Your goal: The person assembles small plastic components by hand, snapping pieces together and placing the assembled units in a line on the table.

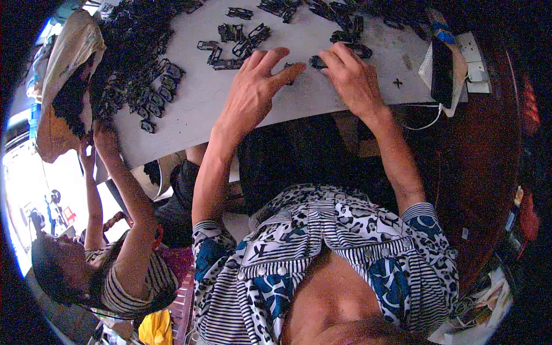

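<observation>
Over the front part of the pale table (201, 109), my left hand (253, 86) is open, its thumb and fingers spread apart. A small black piece (289, 68) shows by its thumb tip, partly hidden. My right hand (353, 77) has its thumb and forefinger closed on a small black plastic part (317, 61), which sticks out to the left of the fingertips. Several black plastic frame-like parts (233, 63) lie just beyond my left hand. More black parts (351, 43) lie behind my right hand.
A large heap of black parts (132, 52) covers the table's left side. At left a co-worker's arms (123, 178) reach to a pale sack (69, 86) of black pieces. A power strip (474, 63) and a white cable (425, 125) lie at the right edge, near a small black cross-shaped piece (397, 83).
</observation>
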`<state>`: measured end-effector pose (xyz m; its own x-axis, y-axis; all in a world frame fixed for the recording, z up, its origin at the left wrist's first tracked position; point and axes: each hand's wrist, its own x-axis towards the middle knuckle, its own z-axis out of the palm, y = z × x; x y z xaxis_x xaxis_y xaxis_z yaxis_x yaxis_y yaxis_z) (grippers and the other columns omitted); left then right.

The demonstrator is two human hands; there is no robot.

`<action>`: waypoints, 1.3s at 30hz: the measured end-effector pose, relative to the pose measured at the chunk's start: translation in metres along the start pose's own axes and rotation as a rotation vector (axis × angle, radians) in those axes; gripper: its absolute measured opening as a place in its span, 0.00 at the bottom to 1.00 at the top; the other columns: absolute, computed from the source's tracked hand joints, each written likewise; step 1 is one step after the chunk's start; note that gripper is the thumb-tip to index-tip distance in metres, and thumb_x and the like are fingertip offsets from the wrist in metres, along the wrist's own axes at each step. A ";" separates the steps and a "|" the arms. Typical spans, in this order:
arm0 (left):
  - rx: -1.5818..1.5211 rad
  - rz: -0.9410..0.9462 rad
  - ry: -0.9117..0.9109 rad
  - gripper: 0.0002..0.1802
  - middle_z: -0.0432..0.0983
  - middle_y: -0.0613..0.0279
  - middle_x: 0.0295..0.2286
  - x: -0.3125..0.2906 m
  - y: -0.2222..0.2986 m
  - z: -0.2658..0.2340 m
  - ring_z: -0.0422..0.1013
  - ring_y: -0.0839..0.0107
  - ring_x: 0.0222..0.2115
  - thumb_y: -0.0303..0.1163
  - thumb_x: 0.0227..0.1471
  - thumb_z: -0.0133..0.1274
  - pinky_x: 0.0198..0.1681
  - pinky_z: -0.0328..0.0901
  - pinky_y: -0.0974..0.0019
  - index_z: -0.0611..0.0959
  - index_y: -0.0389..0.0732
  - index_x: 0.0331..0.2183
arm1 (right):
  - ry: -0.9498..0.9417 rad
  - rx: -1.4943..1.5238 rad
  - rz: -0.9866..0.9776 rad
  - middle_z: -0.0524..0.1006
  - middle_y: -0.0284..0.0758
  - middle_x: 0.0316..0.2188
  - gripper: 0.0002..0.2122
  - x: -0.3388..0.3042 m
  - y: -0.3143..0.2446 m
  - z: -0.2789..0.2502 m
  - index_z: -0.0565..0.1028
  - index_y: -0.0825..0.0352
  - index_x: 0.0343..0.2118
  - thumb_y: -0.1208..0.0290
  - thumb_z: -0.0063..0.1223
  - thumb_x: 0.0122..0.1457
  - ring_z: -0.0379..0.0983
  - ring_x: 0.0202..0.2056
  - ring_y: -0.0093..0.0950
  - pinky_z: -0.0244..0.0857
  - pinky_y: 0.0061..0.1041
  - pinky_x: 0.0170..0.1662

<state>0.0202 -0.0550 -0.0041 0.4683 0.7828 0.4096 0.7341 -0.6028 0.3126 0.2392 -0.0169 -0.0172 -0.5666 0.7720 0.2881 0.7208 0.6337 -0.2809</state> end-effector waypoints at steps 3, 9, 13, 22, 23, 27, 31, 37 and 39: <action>-0.066 0.012 -0.035 0.20 0.70 0.57 0.36 0.000 -0.009 0.010 0.69 0.59 0.38 0.18 0.39 0.51 0.40 0.66 0.60 0.80 0.44 0.39 | -0.013 0.070 0.092 0.70 0.37 0.38 0.16 0.000 -0.001 0.003 0.72 0.66 0.41 0.75 0.60 0.47 0.72 0.38 0.39 0.68 0.32 0.38; -0.424 -0.345 -0.024 0.14 0.70 0.55 0.33 -0.011 0.007 0.010 0.70 0.55 0.35 0.20 0.39 0.54 0.38 0.67 0.59 0.79 0.38 0.34 | 0.105 0.314 0.049 0.71 0.39 0.34 0.13 -0.001 -0.012 -0.001 0.73 0.67 0.36 0.74 0.59 0.47 0.72 0.35 0.40 0.69 0.33 0.35; -0.401 -0.423 0.047 0.15 0.70 0.54 0.33 -0.013 0.012 0.013 0.70 0.53 0.34 0.20 0.37 0.57 0.37 0.67 0.58 0.78 0.37 0.33 | 0.097 0.380 -0.048 0.70 0.39 0.33 0.13 0.004 -0.022 -0.001 0.73 0.68 0.37 0.76 0.59 0.46 0.72 0.35 0.39 0.68 0.32 0.37; -0.398 -0.453 0.143 0.19 0.69 0.52 0.35 -0.016 0.012 0.017 0.68 0.53 0.38 0.18 0.32 0.60 0.40 0.66 0.59 0.78 0.35 0.34 | 0.036 0.366 -0.169 0.70 0.38 0.34 0.17 0.010 -0.028 0.007 0.73 0.69 0.36 0.82 0.60 0.40 0.72 0.36 0.36 0.68 0.29 0.38; -0.400 -0.442 0.142 0.20 0.69 0.52 0.36 -0.017 0.010 0.020 0.68 0.53 0.38 0.18 0.31 0.60 0.40 0.66 0.59 0.78 0.35 0.34 | 0.021 0.348 -0.182 0.70 0.38 0.34 0.17 0.011 -0.028 0.008 0.73 0.70 0.36 0.83 0.60 0.40 0.72 0.36 0.36 0.68 0.29 0.38; -0.412 -0.434 0.132 0.21 0.68 0.52 0.36 -0.016 0.010 0.023 0.68 0.53 0.38 0.17 0.31 0.60 0.40 0.66 0.59 0.78 0.35 0.34 | -0.020 0.357 -0.224 0.70 0.39 0.34 0.17 0.014 -0.024 0.005 0.73 0.71 0.37 0.84 0.58 0.40 0.72 0.36 0.37 0.68 0.30 0.38; -0.406 -0.438 0.150 0.21 0.68 0.52 0.36 -0.017 0.016 0.018 0.68 0.53 0.37 0.17 0.30 0.60 0.40 0.66 0.58 0.78 0.35 0.34 | -0.055 0.275 -0.288 0.68 0.42 0.33 0.07 0.019 -0.026 0.000 0.70 0.69 0.31 0.81 0.49 0.46 0.71 0.37 0.42 0.68 0.34 0.38; -0.334 -0.544 0.218 0.18 0.68 0.53 0.33 -0.034 0.017 0.000 0.68 0.54 0.36 0.19 0.35 0.59 0.39 0.66 0.58 0.78 0.37 0.34 | -0.105 0.303 -0.258 0.68 0.40 0.31 0.09 0.023 -0.029 -0.004 0.72 0.70 0.32 0.80 0.53 0.45 0.71 0.35 0.40 0.68 0.34 0.36; -0.257 -0.541 0.284 0.17 0.68 0.53 0.34 -0.038 0.001 -0.004 0.69 0.55 0.36 0.19 0.38 0.59 0.38 0.65 0.59 0.78 0.38 0.36 | -0.164 0.334 -0.232 0.68 0.39 0.30 0.13 0.029 -0.028 -0.006 0.74 0.71 0.35 0.81 0.57 0.43 0.72 0.33 0.38 0.68 0.33 0.35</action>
<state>0.0012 -0.0862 -0.0159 -0.1071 0.9355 0.3368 0.6726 -0.1812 0.7175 0.2051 -0.0124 0.0049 -0.7738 0.5874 0.2370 0.4131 0.7516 -0.5142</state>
